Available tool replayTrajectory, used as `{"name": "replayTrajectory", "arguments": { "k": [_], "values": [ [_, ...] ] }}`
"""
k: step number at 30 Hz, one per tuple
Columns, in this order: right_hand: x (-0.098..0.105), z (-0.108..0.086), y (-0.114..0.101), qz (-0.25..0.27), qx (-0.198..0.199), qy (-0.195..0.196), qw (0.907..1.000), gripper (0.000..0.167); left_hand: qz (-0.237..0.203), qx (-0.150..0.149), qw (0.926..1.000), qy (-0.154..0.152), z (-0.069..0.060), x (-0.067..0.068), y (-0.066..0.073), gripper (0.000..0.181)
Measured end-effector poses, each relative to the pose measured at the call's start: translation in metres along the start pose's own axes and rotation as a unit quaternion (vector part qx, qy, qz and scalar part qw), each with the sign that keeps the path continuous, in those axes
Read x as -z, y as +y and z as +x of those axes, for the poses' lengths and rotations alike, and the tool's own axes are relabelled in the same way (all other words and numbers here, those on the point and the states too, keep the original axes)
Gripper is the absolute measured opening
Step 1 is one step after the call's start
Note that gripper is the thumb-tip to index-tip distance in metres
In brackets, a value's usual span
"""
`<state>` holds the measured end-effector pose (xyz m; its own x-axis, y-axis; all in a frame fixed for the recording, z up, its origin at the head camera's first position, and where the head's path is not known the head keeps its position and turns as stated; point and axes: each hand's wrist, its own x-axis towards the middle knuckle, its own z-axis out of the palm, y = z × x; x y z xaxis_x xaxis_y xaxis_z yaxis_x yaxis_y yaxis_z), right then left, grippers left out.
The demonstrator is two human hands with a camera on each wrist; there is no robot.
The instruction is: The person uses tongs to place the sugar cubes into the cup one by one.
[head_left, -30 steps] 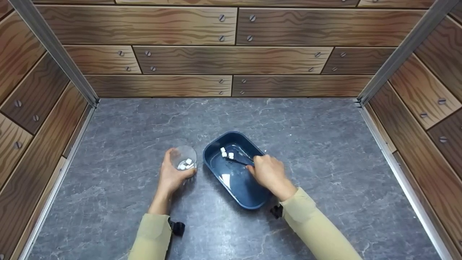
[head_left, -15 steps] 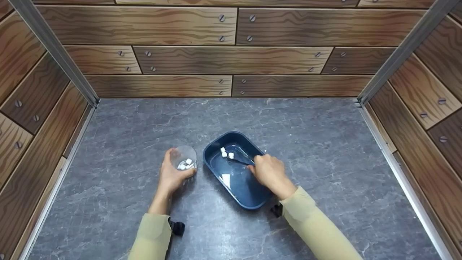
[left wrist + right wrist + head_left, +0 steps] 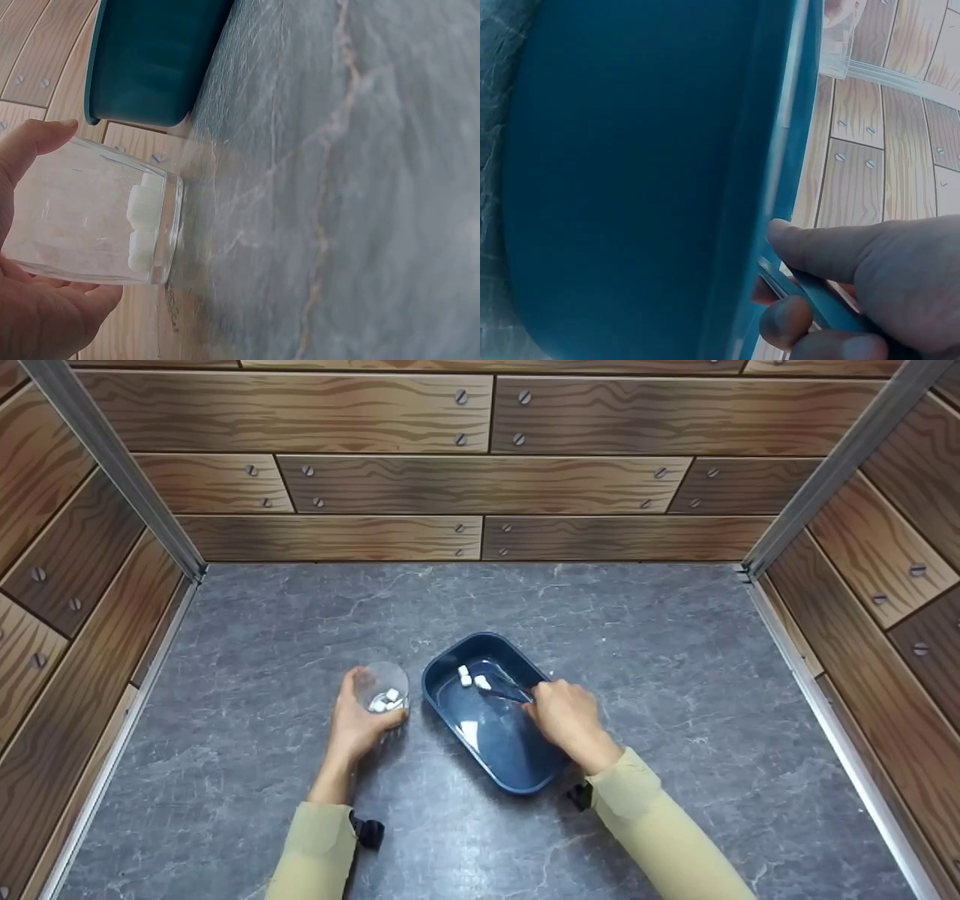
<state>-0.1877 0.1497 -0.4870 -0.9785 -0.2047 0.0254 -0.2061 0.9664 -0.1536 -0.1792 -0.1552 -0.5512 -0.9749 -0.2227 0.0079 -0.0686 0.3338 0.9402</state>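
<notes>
Tongs (image 3: 507, 695) at cube (image 3: 482, 682) in tray (image 3: 517, 757)

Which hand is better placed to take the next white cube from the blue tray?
Likely the right hand: it holds tongs with their tips at a white cube in the blue tray. The left hand is outside, gripping the clear glass.

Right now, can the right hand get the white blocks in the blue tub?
Probably yes: the right hand holds dark tongs reaching into the blue tub, tips close to the nearest white block, and the open top leaves the way free.
</notes>
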Motion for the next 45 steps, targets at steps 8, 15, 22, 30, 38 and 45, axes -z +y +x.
{"name": "replayTrajectory", "arguments": {
  "k": [8, 15, 22, 30, 38, 45],
  "values": [
    [0.0022, -0.0004, 0.0021, -0.001, 0.0, -0.008, 1.0, 0.021, -0.003, -0.003, 1.0, 0.003, 0.0, -0.0003, -0.0003, 0.098],
    [0.0022, -0.0012, 0.0027, -0.008, 0.006, -0.005, 0.9999, 0.021, -0.006, -0.004, 1.0, 0.003, -0.0002, -0.0005, -0.0007, 0.097],
    [0.0028, -0.001, 0.0017, -0.013, 0.004, -0.006, 0.9999, 0.018, -0.009, -0.009, 0.9999, 0.006, 0.0, -0.0011, -0.0013, 0.097],
    [0.0027, -0.0005, 0.001, -0.012, 0.002, -0.006, 0.9999, 0.018, -0.007, -0.007, 0.9999, 0.006, -0.001, -0.0005, -0.0007, 0.098],
    [0.002, -0.0009, 0.0023, -0.009, 0.006, -0.007, 0.9999, 0.018, -0.006, -0.004, 1.0, 0.006, 0.0002, -0.0008, -0.0013, 0.098],
    [0.0057, -0.0034, 0.0045, 0.015, 0.005, -0.014, 0.9998, 0.02, -0.003, -0.006, 1.0, 0.006, 0.0004, -0.0006, -0.0014, 0.097]
  ]
}}
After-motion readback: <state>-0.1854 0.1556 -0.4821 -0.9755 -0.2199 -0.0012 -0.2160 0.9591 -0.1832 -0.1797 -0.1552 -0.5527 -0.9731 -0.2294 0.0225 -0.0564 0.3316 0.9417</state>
